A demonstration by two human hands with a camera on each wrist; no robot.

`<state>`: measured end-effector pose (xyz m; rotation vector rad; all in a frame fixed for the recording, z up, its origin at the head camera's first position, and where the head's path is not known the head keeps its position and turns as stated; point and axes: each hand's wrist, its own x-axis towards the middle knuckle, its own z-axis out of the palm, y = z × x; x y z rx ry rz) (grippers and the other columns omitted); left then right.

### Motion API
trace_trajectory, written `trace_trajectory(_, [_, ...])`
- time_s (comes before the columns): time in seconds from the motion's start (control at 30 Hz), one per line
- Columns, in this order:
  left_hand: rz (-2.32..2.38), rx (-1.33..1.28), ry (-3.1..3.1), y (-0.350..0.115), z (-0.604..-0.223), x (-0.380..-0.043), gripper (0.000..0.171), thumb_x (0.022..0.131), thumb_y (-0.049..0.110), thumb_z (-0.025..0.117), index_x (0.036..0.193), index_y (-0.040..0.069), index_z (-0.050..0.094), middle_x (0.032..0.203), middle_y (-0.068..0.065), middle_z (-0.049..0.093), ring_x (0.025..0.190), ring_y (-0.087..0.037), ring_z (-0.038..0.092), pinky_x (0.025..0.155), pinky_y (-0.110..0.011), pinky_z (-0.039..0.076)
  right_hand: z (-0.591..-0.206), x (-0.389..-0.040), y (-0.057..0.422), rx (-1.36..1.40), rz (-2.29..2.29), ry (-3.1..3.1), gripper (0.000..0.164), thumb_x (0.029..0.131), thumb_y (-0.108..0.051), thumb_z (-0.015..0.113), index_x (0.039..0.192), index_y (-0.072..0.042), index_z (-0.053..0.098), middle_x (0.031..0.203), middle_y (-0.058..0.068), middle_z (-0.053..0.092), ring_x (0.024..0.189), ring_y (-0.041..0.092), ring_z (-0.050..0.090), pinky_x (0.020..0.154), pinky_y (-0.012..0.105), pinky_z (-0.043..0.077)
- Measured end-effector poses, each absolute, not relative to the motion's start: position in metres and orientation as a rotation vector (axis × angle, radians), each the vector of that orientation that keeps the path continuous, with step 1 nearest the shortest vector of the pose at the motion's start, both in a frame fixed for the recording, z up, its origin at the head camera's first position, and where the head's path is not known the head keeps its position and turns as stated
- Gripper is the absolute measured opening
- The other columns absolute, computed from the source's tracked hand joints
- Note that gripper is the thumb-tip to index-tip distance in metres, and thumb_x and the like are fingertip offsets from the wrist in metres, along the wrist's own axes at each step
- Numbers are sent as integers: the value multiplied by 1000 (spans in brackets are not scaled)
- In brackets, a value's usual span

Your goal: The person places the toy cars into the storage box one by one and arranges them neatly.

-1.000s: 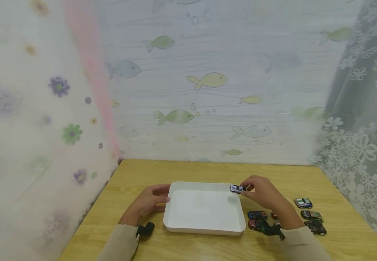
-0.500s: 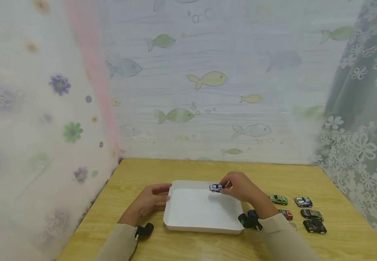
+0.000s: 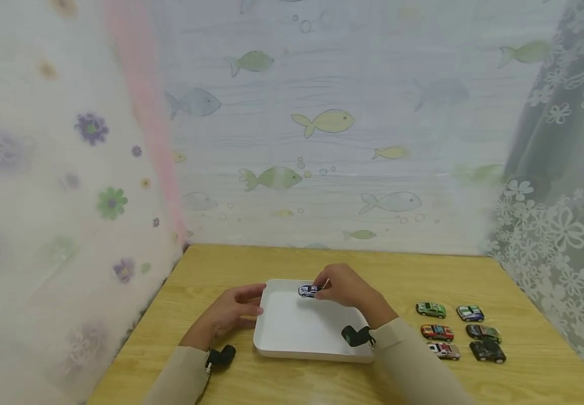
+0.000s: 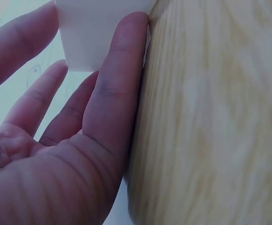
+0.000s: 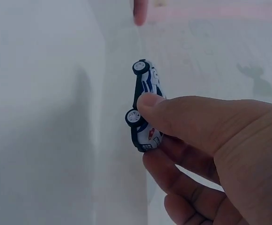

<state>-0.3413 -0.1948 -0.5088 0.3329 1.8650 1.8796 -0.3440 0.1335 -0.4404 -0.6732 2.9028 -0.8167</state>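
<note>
Between thumb and fingers, my right hand (image 3: 344, 287) pinches a white and blue toy car (image 3: 309, 291) over the far part of a white tray (image 3: 317, 355). The right wrist view shows the toy car (image 5: 147, 105) side-on, its wheels turned toward the tray floor and the thumb on its side. My left hand (image 3: 233, 309) is at the tray's left side, fingers extended along its wall. In the left wrist view the fingertips of the left hand (image 4: 79, 122) touch the white tray wall (image 4: 93, 37), low beside the wooden table.
Several toy cars stand in two columns on the wooden table (image 3: 211, 264) to the right, among them a green car (image 3: 430, 310), a red car (image 3: 437, 332) and a black car (image 3: 488, 351). A fish-patterned curtain (image 3: 322, 169) hangs behind the table.
My right hand has carried the white and blue toy car leftward from the tray's far right corner across its far part. The left hand stays at the tray's left side.
</note>
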Motion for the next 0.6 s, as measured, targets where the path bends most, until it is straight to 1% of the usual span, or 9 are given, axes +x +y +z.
trace_trajectory(0.17, [1856,328,1878,-195,-506,-340,73,92,3,75,158,11,44,161,-18,44,144,-35,49,97,-51,59,-440,-348,119,-698,-802,2883,16,86,-18,86,101,-17,84,97,-6,75,82,8,64,75,30,56])
trace_trajectory(0.33, [1841,316,1902,-195,-505,-341,74,92,4,76,158,12,44,161,-18,44,143,-36,50,96,-51,59,-443,-352,107,-681,-762,2874,13,85,-20,87,97,-20,84,93,-10,73,82,10,61,74,30,53])
trace_trajectory(0.6, [1841,310,1900,-196,-508,-342,74,92,5,76,158,12,43,161,-19,43,142,-36,51,96,-51,59,-448,-356,88,-668,-724,2865,12,84,-21,87,95,-20,85,90,-11,74,84,11,60,79,33,54])
